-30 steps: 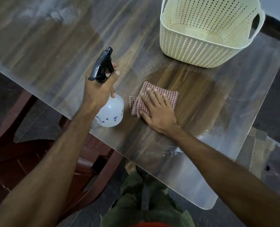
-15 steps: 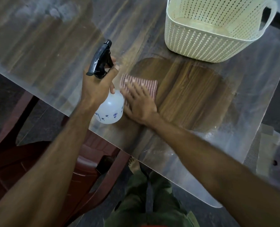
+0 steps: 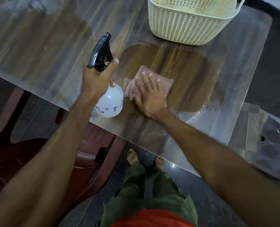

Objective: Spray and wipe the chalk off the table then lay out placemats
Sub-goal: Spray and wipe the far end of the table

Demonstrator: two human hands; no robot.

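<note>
My left hand (image 3: pixel 97 79) grips the neck of a white spray bottle (image 3: pixel 110 102) with a black trigger head; the bottle stands near the table's front edge. Just to its right, my right hand (image 3: pixel 150 94) presses flat on a folded red-and-white checked cloth (image 3: pixel 166 83). The cloth lies on the wooden table (image 3: pixel 46 38), at the left side of a dark wiped oval patch (image 3: pixel 185 76). Pale chalk haze covers the table around that patch, with wet droplets at the patch's lower right edge.
A cream perforated basket (image 3: pixel 185 30) stands at the back right of the table. A dark red plastic chair (image 3: pixel 37 153) sits under the table's left front edge. To the right lies a low surface with woven mats (image 3: pixel 252 128). My feet stand below the table edge.
My right hand slid the cloth left against the bottle, then back to the right into the wiped patch. My left hand kept holding the bottle in place.
</note>
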